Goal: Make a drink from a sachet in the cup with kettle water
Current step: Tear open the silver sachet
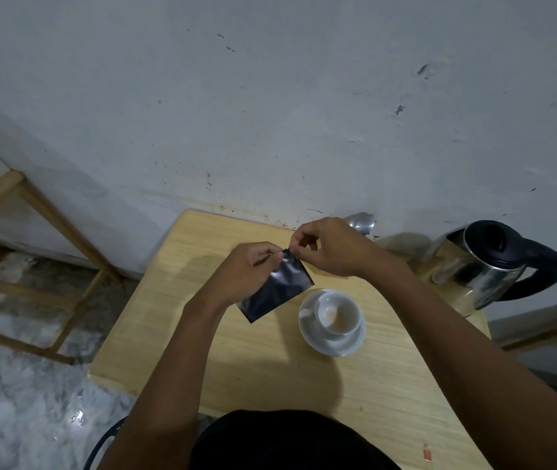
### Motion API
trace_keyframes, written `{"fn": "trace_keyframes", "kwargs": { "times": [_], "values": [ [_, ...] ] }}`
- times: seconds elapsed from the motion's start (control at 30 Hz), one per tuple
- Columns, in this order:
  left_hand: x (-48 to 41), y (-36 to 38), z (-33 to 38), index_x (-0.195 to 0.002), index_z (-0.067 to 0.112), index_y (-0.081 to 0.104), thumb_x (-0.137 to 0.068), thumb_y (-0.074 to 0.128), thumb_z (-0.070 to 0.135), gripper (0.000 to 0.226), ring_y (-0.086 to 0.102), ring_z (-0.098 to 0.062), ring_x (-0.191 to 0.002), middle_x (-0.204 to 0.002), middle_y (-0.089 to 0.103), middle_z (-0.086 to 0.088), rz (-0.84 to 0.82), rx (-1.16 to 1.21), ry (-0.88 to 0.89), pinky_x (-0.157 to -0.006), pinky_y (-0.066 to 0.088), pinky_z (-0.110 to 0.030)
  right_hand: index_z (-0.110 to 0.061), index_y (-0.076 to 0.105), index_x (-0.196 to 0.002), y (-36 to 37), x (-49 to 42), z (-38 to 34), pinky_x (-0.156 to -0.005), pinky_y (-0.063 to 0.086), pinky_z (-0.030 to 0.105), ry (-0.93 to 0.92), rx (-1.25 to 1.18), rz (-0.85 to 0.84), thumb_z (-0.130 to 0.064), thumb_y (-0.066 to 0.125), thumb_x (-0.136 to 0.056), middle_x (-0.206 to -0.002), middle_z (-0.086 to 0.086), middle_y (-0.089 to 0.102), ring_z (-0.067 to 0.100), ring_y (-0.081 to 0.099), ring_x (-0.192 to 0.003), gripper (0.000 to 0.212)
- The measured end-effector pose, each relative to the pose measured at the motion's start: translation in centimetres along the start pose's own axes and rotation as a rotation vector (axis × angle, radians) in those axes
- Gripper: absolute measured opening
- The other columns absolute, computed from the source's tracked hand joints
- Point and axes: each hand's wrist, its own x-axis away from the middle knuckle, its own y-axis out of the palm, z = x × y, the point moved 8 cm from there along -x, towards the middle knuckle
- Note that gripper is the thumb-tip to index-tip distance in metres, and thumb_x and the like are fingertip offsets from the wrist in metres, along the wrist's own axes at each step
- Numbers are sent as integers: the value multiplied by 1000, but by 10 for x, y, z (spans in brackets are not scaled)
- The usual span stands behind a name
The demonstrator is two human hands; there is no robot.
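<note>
Pinching dark sachet top, both hands, no legible print, above cup

dark sachet held above table, white cup empty

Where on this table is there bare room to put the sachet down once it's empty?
Bare wood lies left of the cup and saucer, out to the table's left edge, and along the near edge in front of the saucer. The far right corner is crowded: the kettle stands there, with a shiny object against the wall.
</note>
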Motion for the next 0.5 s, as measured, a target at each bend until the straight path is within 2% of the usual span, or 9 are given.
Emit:
{"fn": "trace_keyframes", "kwargs": {
  "times": [0.1,0.2,0.5],
  "values": [
    [0,-1,0,-103,20,69,-96,52,26,19,66,-11,-97,-100,73,2,-6,-43,5,-83,48,-25,-31,70,-87,2,-2,-2,-71,55,35,-14,26,-11,-31,64,-90,-74,-21,62,6,58,-71,7],
    [-1,-2,-1,-103,24,68,-96,52,28,18,67,-10,-97,-100,73,3,-10,-60,11,-87,52,-33,-29,72,-91,1,-4,-1,-69,54,31,-17,21,-33,-30,66,-89,-79,-19,65,8,60,-75,6],
    [-4,0,0,-93,27,68,-96,49,27,19,68,-21,-95,-93,73,-3,-19,-136,21,-85,53,-44,-25,74,-91,4,-6,-4,-60,41,19,-43,85,-92,-28,68,-89,-71,-23,59,4,52,-63,7]
  ]
}}
